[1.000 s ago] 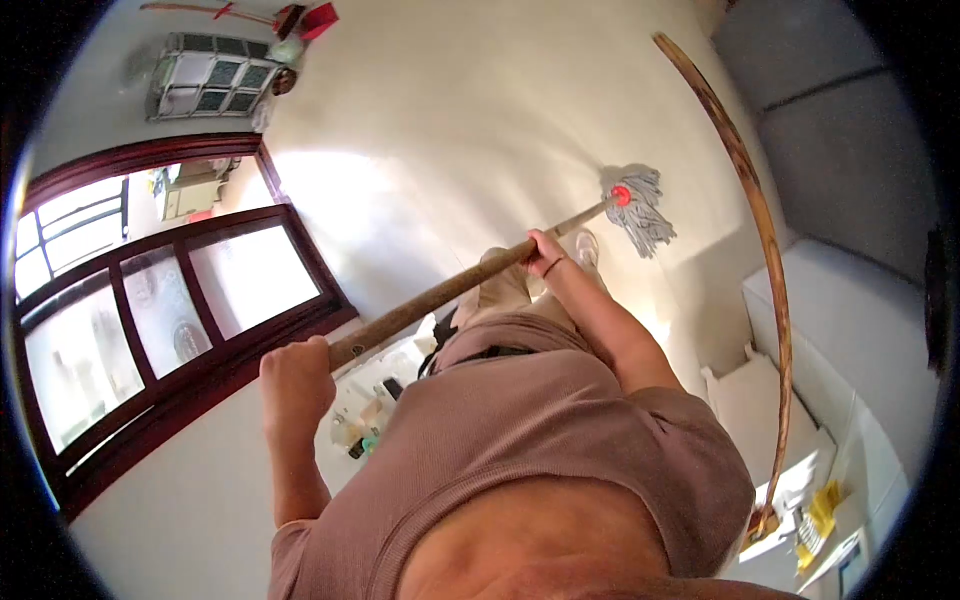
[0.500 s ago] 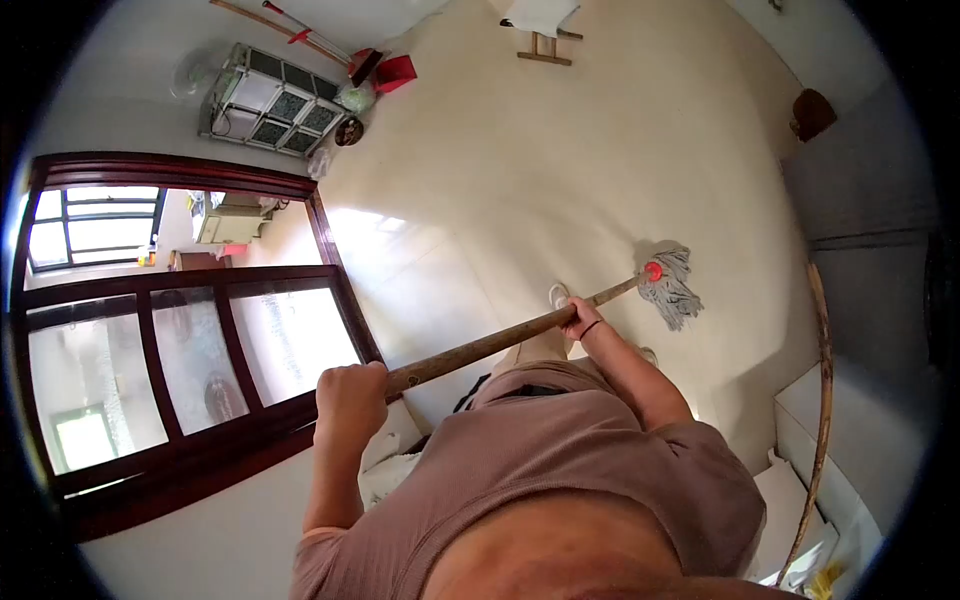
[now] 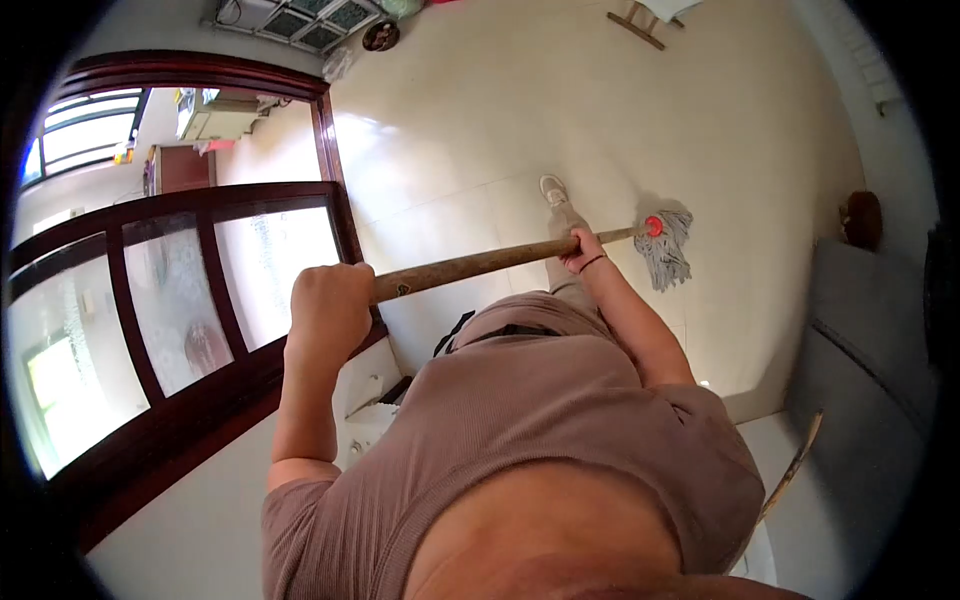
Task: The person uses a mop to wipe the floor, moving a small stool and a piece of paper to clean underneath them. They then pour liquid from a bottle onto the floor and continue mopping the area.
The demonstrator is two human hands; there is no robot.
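A mop (image 3: 480, 264) with a wooden handle reaches across in front of my body. My left hand (image 3: 332, 305) is closed around the top end of the handle, beside the dark red door frame. Lower down the handle, my right hand (image 3: 582, 250) is wrapped round it, with a dark band on the wrist. The grey string mop head (image 3: 668, 258), joined by a red collar, rests on the pale floor (image 3: 500, 120) to the right of my foot. My shoe (image 3: 553, 190) shows near the handle.
Dark red glazed doors (image 3: 222, 290) stand at the left, with another room beyond the opening. A small wooden-legged stool (image 3: 637, 28) is at the far side. A wooden stick (image 3: 795, 470) leans at the lower right by a grey panel (image 3: 868, 350). A bowl (image 3: 381, 36) sits by the rack.
The view has shifted forward and turned. One foot has stepped ahead, and the mop lies more level across the view. Both hands keep their hold on the handle.
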